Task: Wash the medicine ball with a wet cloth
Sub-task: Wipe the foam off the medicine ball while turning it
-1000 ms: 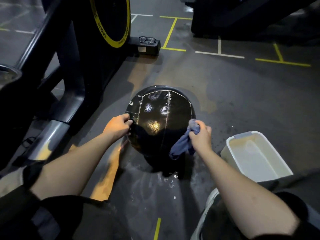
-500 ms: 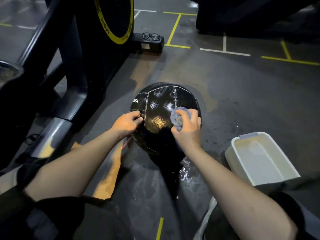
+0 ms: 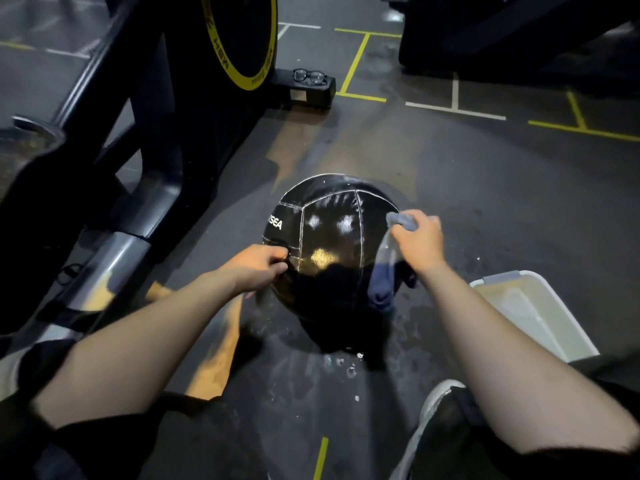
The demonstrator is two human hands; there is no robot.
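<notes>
Both my hands are on the ball (image 3: 332,244), which sits on the floor between them. Left hand (image 3: 258,268) pinches its left side; right hand (image 3: 420,239) grips the cloth (image 3: 384,271) against its upper right. Tub (image 3: 533,313) just right of my right forearm.

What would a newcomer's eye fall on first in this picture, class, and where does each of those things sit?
First, the shiny black medicine ball on the wet floor at centre, gripped at its left side by the left hand, while the right hand holds a blue cloth against its right side. Next, the white tub at right, and the glasses on a black block beyond.
</notes>
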